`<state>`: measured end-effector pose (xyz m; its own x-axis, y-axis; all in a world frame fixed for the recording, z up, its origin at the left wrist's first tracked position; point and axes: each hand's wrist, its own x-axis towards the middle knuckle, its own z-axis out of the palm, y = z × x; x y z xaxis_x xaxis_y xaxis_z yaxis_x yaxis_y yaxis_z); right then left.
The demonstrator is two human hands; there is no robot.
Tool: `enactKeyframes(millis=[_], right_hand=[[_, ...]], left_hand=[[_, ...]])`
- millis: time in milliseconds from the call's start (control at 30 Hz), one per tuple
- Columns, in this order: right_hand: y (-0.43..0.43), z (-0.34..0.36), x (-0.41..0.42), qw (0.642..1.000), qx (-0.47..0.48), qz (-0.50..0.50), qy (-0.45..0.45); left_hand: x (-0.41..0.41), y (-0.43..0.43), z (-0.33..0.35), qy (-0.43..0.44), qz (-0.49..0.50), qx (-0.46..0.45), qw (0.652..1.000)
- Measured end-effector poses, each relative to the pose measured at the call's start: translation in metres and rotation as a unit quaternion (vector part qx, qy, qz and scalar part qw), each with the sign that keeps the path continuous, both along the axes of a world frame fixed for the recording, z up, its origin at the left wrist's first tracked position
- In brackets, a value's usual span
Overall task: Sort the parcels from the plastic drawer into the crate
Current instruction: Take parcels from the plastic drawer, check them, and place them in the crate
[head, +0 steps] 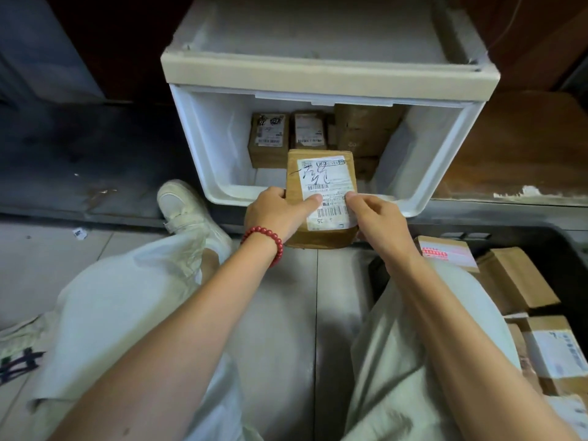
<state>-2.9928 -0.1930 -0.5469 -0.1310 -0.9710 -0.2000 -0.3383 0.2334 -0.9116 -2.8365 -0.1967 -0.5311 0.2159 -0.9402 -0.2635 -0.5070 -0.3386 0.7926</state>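
Parcel (321, 176) pinched between left hand (274, 214) and right hand (378, 221) above drawer (411, 207) front rim.

One view only, head-worn and wide-angle — looks forward and steeply down over the person's trouser legs (127, 313), near enough that left hand (276, 214), right hand (378, 218) and parcel (324, 183) sit mid-frame, plastic drawer (191, 138) just beyond, crate (525, 232) clipped at the right edge.
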Motion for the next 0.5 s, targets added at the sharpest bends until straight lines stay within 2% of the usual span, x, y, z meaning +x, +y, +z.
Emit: enactKeyframes(millis=[167,333,500], right_hand=[[-0.004,0.0,0.002,1.0,-0.005,0.009,0.002],[-0.01,0.005,0.0,0.994,0.003,-0.005,-0.112],[-0.017,0.016,-0.004,0.985,0.034,-0.009,-0.17]], left_hand=[[0.002,-0.003,0.002,-0.021,-0.001,-0.003,1.0],[-0.001,-0.008,0.003,0.029,0.031,-0.017,0.999],[-0.005,-0.006,0.013,0.062,0.02,-0.047,0.997]])
